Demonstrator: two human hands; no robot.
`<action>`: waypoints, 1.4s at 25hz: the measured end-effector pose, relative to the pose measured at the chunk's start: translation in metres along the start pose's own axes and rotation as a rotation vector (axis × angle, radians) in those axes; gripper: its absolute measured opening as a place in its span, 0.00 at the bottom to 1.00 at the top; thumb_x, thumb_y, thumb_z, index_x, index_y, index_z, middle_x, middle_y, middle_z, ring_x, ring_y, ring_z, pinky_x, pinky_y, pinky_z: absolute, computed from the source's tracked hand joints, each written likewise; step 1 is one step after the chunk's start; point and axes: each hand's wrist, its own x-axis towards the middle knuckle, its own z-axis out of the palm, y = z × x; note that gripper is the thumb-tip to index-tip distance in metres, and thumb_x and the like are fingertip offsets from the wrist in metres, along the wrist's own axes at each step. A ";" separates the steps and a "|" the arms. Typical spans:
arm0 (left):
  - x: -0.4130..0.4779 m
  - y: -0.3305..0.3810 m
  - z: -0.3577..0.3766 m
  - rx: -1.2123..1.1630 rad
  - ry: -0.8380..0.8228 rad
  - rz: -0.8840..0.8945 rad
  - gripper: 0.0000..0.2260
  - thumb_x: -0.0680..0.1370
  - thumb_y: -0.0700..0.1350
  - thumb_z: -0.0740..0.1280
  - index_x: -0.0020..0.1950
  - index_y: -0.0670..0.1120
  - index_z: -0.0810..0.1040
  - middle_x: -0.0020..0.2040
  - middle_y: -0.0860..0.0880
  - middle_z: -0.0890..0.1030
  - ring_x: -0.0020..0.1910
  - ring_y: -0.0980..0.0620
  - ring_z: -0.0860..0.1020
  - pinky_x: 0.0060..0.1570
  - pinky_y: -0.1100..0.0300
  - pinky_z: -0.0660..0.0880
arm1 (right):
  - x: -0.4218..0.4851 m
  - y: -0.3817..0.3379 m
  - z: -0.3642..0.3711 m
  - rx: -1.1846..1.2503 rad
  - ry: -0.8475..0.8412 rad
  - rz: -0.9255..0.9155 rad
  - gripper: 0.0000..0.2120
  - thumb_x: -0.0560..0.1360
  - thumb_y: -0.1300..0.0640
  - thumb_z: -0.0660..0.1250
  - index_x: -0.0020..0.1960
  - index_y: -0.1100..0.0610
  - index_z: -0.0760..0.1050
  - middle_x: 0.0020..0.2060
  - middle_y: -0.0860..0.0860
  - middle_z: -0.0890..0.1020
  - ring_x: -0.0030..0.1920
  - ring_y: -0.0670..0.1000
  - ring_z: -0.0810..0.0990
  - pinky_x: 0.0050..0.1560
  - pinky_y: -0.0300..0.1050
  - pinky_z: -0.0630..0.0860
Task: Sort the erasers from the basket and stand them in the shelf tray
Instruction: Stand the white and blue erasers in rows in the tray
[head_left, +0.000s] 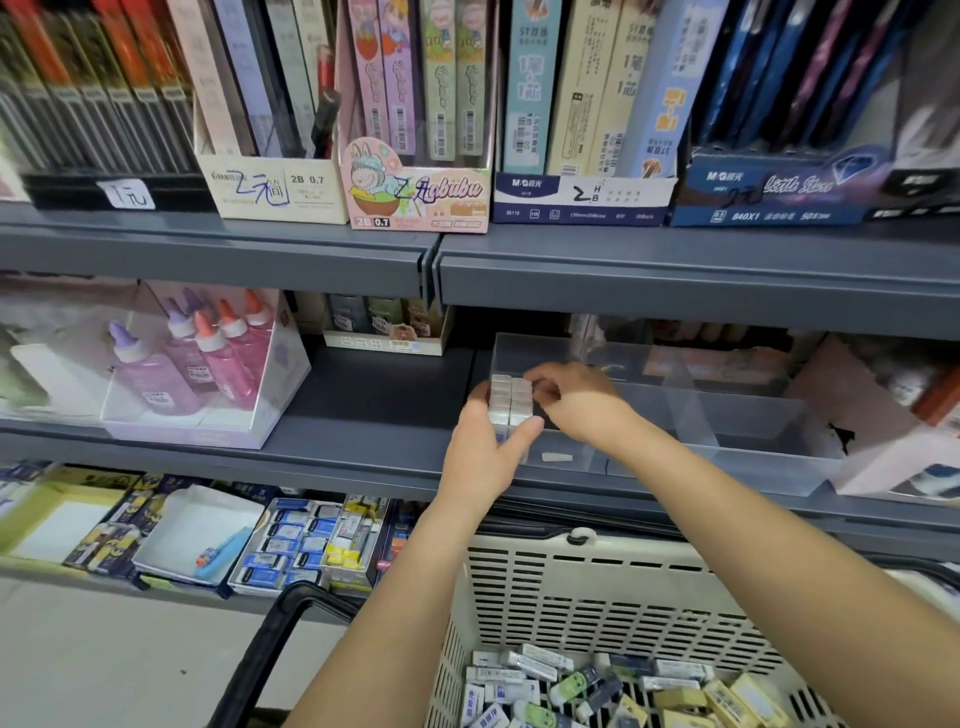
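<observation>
Head view is showing a block of erasers (511, 402) standing at the left end of the shelf tray (727, 402), clamped between two hands. The likeliest trouble is the block breaking apart. It is looking like many small separate pieces packed in rows, so if the left hand (480, 457), at the tray's left front corner, is easing off first or squeezing unevenly, the outer pieces are likely tipping over. They could also drop outside the tray's left wall, perhaps into the basket (571, 587) below the tray. I cannot tell whether the block is resting on the tray's floor.

The left hand's grip is partly spread, with fingers pressing the block's left face and the thumb pressing its front right corner, squeezing it between them. The right hand (579, 402), just inside the tray to the block's right, is curling its fingers over the block's top right edge and pinching it.
</observation>
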 end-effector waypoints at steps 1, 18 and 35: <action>0.001 0.000 -0.001 0.000 -0.014 -0.006 0.22 0.74 0.53 0.69 0.64 0.54 0.65 0.52 0.63 0.71 0.51 0.62 0.70 0.45 0.73 0.65 | 0.000 0.001 -0.002 0.033 -0.011 0.013 0.16 0.78 0.59 0.59 0.65 0.52 0.71 0.56 0.51 0.80 0.54 0.53 0.78 0.49 0.37 0.70; -0.159 0.009 -0.008 0.242 -0.275 -0.127 0.26 0.75 0.52 0.68 0.70 0.50 0.64 0.65 0.53 0.71 0.62 0.56 0.71 0.62 0.56 0.71 | -0.171 0.058 0.042 0.382 -0.136 -0.147 0.07 0.72 0.54 0.69 0.44 0.41 0.76 0.39 0.39 0.81 0.41 0.37 0.80 0.46 0.32 0.77; -0.205 -0.005 -0.021 0.463 -0.537 -0.363 0.22 0.76 0.53 0.66 0.68 0.51 0.66 0.57 0.53 0.72 0.56 0.52 0.75 0.59 0.52 0.73 | -0.257 0.096 0.195 -0.338 -0.588 -0.453 0.14 0.73 0.56 0.63 0.59 0.56 0.72 0.53 0.53 0.77 0.54 0.54 0.75 0.48 0.47 0.73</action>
